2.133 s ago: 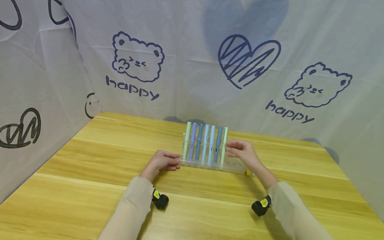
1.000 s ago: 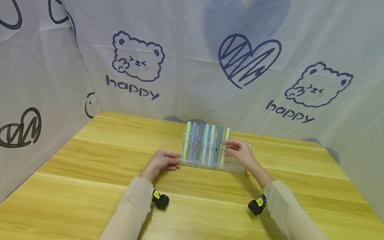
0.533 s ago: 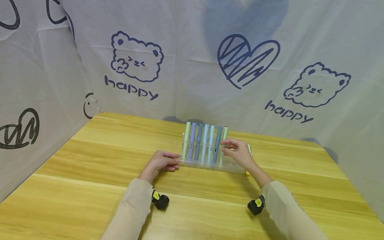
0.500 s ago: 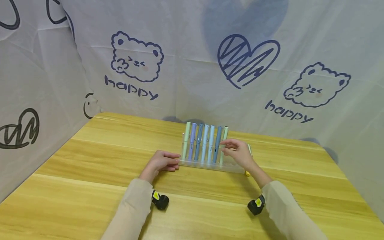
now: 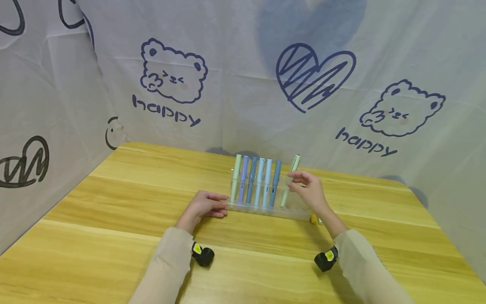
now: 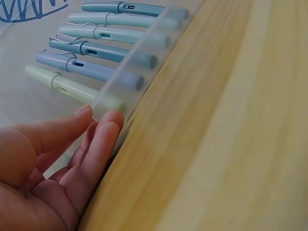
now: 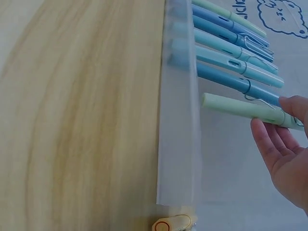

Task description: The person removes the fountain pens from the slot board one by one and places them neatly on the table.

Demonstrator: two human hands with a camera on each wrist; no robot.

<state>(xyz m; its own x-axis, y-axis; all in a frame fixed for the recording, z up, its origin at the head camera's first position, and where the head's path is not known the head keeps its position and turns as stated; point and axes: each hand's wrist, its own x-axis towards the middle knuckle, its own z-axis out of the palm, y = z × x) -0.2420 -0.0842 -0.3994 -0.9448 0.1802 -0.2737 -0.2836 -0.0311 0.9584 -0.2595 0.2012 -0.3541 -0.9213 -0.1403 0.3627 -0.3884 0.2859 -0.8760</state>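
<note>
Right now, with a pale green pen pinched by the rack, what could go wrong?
The tilted pale green pen might drop: its lower end looks free of the translucent pen rack, and only the right fingers hold it. It could also knock the gray-blue pen close beside it. The left fingers touch only the rack's left end, so a bump at the right might swing it.

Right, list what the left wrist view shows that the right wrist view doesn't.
Only left wrist: the left hand touching one end of the translucent plastic pen rack.
Only right wrist: the right hand pinching a slim pale green pen, and a yellow object by the rack's other end.
Both: the rack, six more slim pens, green, purple and blue, the yellowish wooden tabletop.
</note>
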